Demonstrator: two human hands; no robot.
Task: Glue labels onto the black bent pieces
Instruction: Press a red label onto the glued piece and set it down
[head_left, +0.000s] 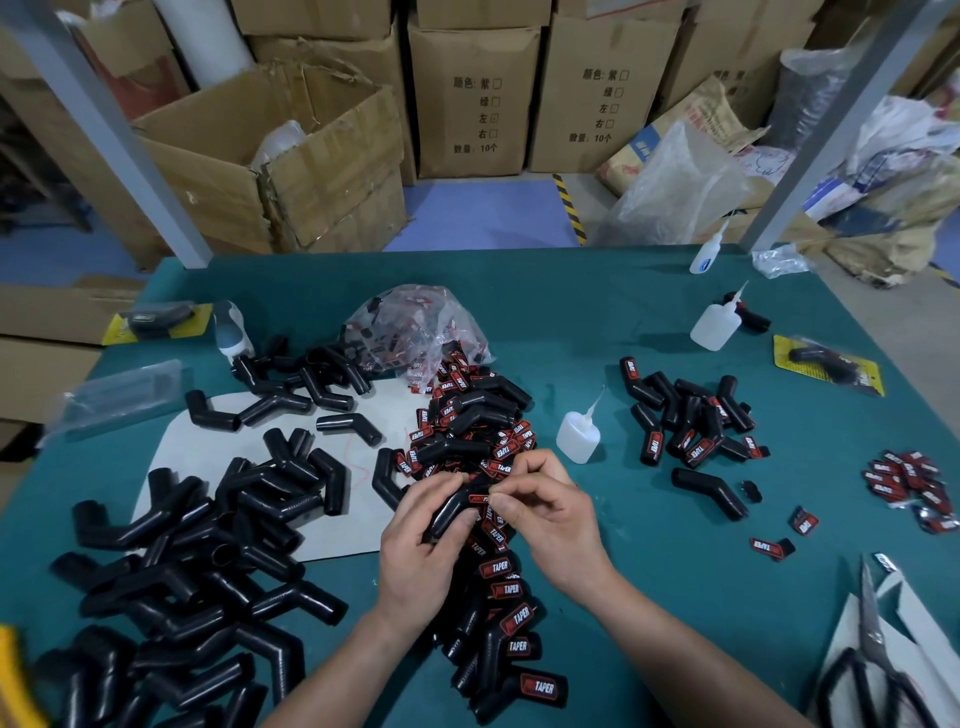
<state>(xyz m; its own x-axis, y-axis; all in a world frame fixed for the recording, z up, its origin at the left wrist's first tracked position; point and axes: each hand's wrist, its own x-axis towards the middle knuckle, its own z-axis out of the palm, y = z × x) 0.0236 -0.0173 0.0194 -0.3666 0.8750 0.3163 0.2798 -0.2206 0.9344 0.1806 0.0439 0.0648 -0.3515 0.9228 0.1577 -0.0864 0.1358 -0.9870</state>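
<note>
So both hands are busy right in the middle of the green table (675, 582). The left hand (423, 540) has its fingers curled round a black bent rubber piece (453, 512), holding it tilted just above the mess. The right hand (553, 512) is closed down narrow, thumb and forefinger pinching a small red-and-black label (479, 499) that sits against the upper arm of that piece. Can't tell if the label lies fully flat, the fingertips cover its edge. Right under and behind the hands there's a heap of loose labels (470, 415) spilling from a crinkled clear plastic bag (415, 327), and closer to the camera a row of labelled black pieces (511, 623). A big pile of plain black bent pieces (208, 551) sits off to the left, partly on a white sheet (358, 519). A small clear glue bottle with a thin nozzle (577, 435) stands just beyond the right hand, not touching it. Grey scissors (878, 649) lie at the far right.
</note>
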